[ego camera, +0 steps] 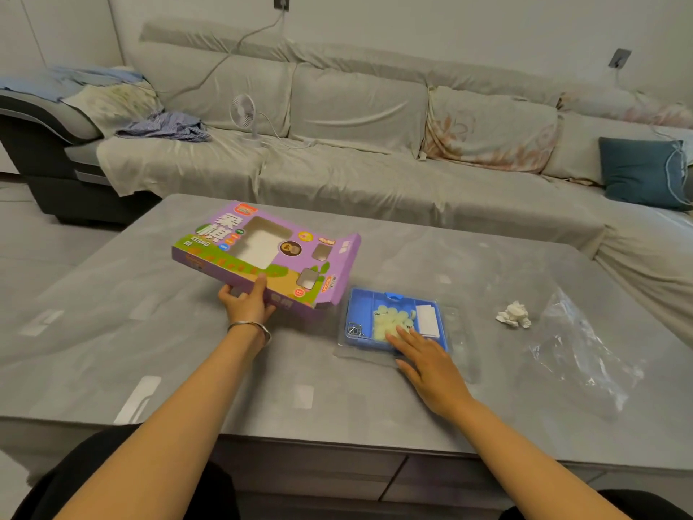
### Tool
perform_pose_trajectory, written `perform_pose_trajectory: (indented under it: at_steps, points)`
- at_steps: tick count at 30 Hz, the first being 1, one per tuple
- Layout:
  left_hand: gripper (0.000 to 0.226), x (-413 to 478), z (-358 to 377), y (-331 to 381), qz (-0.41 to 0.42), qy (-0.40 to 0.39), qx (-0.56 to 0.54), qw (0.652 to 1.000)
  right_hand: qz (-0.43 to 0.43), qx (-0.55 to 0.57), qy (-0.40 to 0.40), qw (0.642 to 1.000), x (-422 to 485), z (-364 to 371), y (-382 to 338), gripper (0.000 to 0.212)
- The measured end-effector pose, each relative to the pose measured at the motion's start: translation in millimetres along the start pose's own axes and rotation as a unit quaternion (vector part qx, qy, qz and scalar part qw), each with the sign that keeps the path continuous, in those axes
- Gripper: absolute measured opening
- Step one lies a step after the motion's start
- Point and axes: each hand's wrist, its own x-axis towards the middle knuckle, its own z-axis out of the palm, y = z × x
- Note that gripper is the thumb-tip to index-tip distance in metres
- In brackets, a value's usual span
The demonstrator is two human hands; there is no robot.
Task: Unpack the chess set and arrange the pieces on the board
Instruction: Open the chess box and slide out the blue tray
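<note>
crumpled tissue (513, 314) beside plastic bag (579, 354) on table (150, 332) | fan (243, 111) on sofa (356, 174) | blue cushion (639, 171)

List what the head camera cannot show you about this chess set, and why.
Head view:
- Marks on the pale pieces: too small, blurred.
- Near corner of the blue tray: covered by the right hand.
- Fingers of the left hand: under the purple box.
- The board: nowhere in sight.

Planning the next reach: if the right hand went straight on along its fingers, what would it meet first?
The right hand has fingertips at the pale round pieces in the blue tray, so it would likely push into those first, then the tray's far wall; depth is unclear.
</note>
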Motion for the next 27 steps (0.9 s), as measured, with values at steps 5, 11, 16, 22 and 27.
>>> perform_pose_trajectory:
  at_steps: [5, 11, 16, 22, 27]
  points:
    - [0.057, -18.8, 23.8, -5.0, -0.018, -0.045, -0.036, 0.998, 0.108, 0.245, 0.023, 0.963, 7.2, -18.6, -32.8, 0.060]
    - [0.057, -52.8, 95.2, -10.4, -0.038, -0.133, -0.087, 0.987, 0.198, 0.606, 0.040, 0.770, 63.8, -76.8, -64.9, 0.053]
    - [0.060, -70.0, 162.1, -5.4, -0.012, -0.201, -0.012, 0.979, 0.269, 0.717, 0.159, 0.623, 102.3, -122.5, -19.4, 0.034]
    - [0.051, -42.1, 237.3, -4.0, -0.082, -0.189, -0.031, 0.978, 0.294, 0.727, 0.220, 0.581, 118.4, -183.1, 89.3, 0.008]
    - [0.045, -14.8, 288.9, -39.8, -0.050, -0.209, 0.103, 0.971, 0.314, 0.729, 0.213, 0.570, 133.4, -186.3, 185.1, 0.009]
